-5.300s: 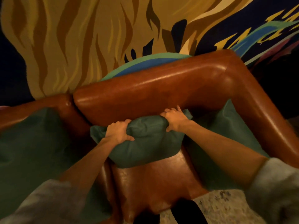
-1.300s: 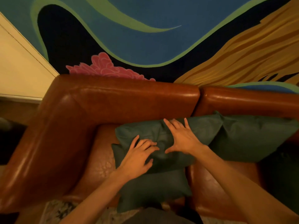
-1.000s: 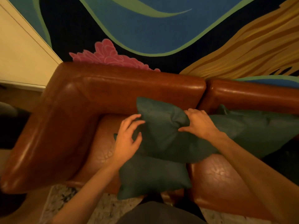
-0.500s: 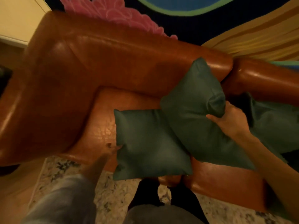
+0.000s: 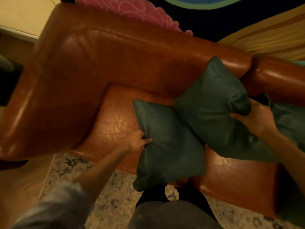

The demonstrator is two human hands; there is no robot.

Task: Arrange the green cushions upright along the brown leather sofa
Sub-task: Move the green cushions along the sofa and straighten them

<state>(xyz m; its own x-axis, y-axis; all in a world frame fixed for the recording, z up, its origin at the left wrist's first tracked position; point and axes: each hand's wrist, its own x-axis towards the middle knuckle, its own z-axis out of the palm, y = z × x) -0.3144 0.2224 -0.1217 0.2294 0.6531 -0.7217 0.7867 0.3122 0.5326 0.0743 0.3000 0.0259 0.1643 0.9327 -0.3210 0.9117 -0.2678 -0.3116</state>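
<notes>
A green cushion (image 5: 166, 144) lies flat on the seat of the brown leather sofa (image 5: 115, 57), its lower corner hanging over the front edge. My left hand (image 5: 137, 140) grips its left edge. A second green cushion (image 5: 214, 106) is lifted and tilted, one corner near the backrest, overlapping the first. My right hand (image 5: 254, 118) holds it by its right edge. A third green cushion (image 5: 290, 119) lies behind my right hand at the right edge of the view, mostly hidden.
The sofa's wide left armrest (image 5: 41, 100) curves round to the front. A painted wall (image 5: 214, 19) rises behind the backrest. Speckled floor (image 5: 105, 187) and my dark trouser legs (image 5: 165, 195) are below the seat front.
My left hand has reached in and taken hold of the flat cushion's left edge. My right hand still holds the lifted cushion in about the same place.
</notes>
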